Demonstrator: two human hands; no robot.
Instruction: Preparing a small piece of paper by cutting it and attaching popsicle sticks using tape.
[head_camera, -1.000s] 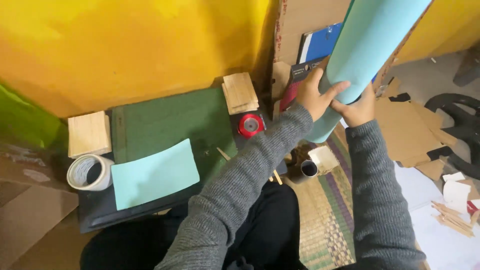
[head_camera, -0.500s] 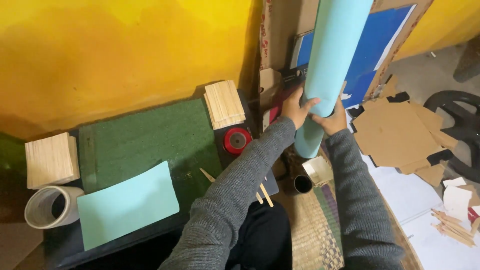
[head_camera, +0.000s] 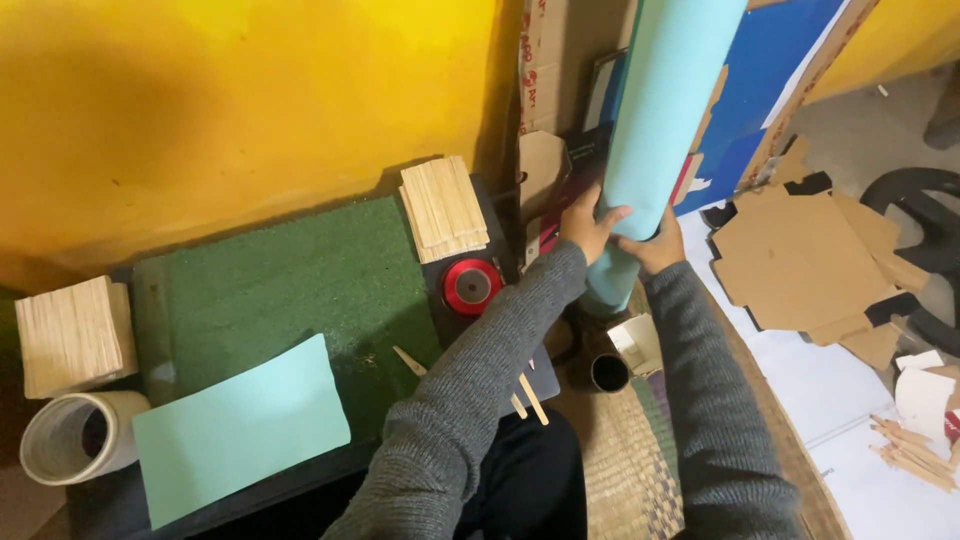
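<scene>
A tall light-blue paper roll (head_camera: 665, 110) stands upright at the right of a low dark table, against cardboard and a blue board (head_camera: 770, 90). My left hand (head_camera: 588, 222) grips its lower left side. Wrapped around the roll's lower right side is my right hand (head_camera: 652, 245). Both arms wear grey knit sleeves. A cut light-blue paper sheet (head_camera: 240, 430) lies flat on the green mat (head_camera: 290, 290) at the table's front left.
Stacks of wooden sticks (head_camera: 445, 208) (head_camera: 72, 335) sit on the table, with a red round tape dispenser (head_camera: 472, 285) and a white tape roll (head_camera: 75, 438). Loose sticks (head_camera: 525, 395) lie near my lap. Cardboard pieces (head_camera: 800, 260) and a small dark tube (head_camera: 608, 372) rest on the floor at right.
The roll has swung from a tilt to nearly upright, and both hands have slid down toward its base. My view has shifted right, and the table now sits further left.
</scene>
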